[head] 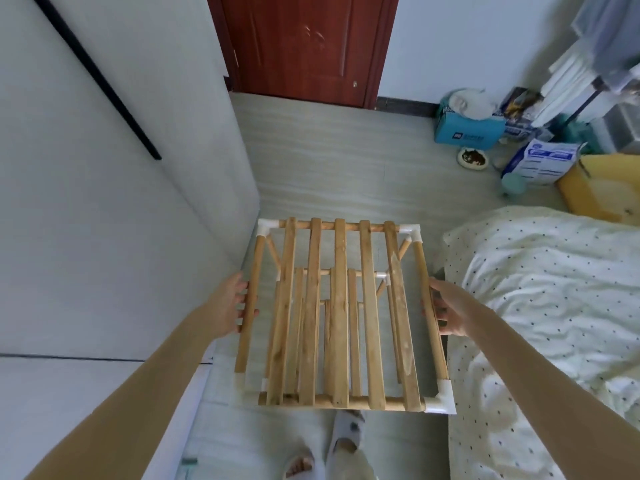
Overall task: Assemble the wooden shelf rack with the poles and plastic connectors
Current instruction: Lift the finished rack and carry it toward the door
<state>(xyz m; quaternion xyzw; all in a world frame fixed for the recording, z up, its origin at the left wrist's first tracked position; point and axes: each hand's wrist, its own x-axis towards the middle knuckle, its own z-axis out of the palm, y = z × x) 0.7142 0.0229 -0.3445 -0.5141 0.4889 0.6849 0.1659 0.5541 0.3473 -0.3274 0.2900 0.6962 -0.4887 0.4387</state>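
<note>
fingers (242, 299) of both hands curl round rack (341, 317) side poles.

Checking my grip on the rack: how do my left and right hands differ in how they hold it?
The left hand holds the rack's left side pole, its fingertips showing on the pole's inner side; the right hand holds the right side pole, its fingers curled over it. The left hand sits just outside the frame near the white cabinet; the right hand is beside the bed. Both grip about midway along their poles.
</note>
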